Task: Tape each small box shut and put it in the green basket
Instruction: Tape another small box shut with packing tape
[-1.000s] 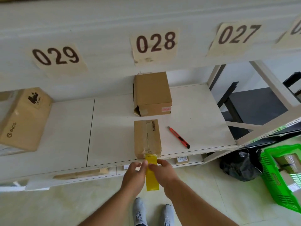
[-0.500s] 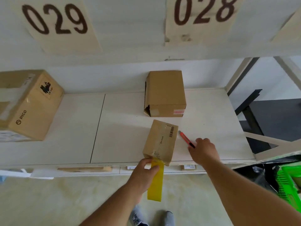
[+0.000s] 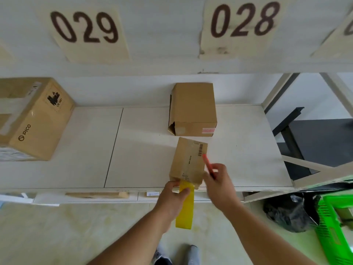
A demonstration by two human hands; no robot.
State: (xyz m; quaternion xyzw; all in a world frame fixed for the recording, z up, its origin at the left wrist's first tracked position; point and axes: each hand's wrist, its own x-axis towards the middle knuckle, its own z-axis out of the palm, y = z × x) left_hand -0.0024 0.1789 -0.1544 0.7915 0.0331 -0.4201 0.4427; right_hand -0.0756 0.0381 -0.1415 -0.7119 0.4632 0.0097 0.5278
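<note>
Small box, tape strip pinned for cutting

Small box [image 3: 188,161] sat at the shelf [image 3: 76,150] front edge, yellow tape [image 3: 185,207] hanging off its near end. My left hand [image 3: 172,197] pinched the tape taut, probably to steady it. My right hand [image 3: 217,182] gripped the red cutter [image 3: 207,163] beside the box, likely for trimming. Green basket [image 3: 330,226] waited on the floor, right. Farther back stood a bigger box [image 3: 193,109].

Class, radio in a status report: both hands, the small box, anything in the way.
Left hand pinches yellow tape hanging off small box. Right hand holds red box cutter. Tape uncut; green basket far right. Nothing blocking.
</note>
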